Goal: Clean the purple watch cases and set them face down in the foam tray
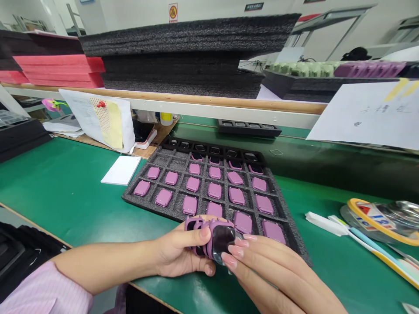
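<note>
My left hand (181, 253) grips a purple watch case (209, 237) with a dark glass face, thumb on top and fingers curled under it. My right hand (262, 270) comes in from the lower right, its fingertips pinched on the edge of the glass face. Both hands hover over the near edge of a black foam tray (149, 201) whose pockets hold several purple watch cases (214, 190); the back row holds dark-faced ones.
A green mat (65, 192) covers the bench. A white card (121, 170) lies left of the tray. Toothbrush-like tools (347, 229) and a tape roll (382, 220) sit at right. Stacked black and red foam sheets (183, 56) fill the shelf behind.
</note>
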`<state>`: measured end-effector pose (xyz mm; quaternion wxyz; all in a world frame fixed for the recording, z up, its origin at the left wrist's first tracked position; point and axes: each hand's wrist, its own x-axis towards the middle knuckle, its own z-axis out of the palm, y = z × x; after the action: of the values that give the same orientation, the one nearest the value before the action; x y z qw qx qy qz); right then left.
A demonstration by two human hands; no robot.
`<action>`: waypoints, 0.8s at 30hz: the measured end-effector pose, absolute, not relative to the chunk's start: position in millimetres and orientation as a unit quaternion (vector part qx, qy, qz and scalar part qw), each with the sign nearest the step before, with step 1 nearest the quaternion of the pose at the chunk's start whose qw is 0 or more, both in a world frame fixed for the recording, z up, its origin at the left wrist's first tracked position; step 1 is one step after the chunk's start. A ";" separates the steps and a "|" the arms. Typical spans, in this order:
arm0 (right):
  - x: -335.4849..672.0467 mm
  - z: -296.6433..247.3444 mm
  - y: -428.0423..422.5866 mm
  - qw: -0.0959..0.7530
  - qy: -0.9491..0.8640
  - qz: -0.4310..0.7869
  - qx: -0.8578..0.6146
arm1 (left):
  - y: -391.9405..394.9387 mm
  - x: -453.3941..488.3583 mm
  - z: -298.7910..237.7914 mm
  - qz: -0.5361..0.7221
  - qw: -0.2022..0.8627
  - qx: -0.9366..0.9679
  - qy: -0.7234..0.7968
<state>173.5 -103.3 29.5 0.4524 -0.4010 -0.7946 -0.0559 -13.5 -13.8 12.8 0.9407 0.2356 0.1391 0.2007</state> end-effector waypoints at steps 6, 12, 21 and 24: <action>166.1 32.1 -79.5 0.452 -0.792 -0.094 -0.399 | -15.1 -10.4 12.0 0.224 0.924 0.258 0.174; 159.1 26.4 -78.6 0.477 -0.749 0.084 -0.453 | -16.9 -7.1 11.0 0.233 0.919 0.237 0.213; 160.5 28.5 -72.9 0.470 -0.757 0.069 -0.449 | -15.0 -11.7 8.0 0.173 0.943 0.230 0.165; 162.2 29.6 -70.0 0.463 -0.767 0.053 -0.441 | -15.9 -10.4 11.2 0.206 0.934 0.228 0.181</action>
<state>162.2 -70.0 29.6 0.4632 -0.4409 -0.7669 0.0530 -10.4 -15.9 11.2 0.9341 0.2285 0.1811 0.2059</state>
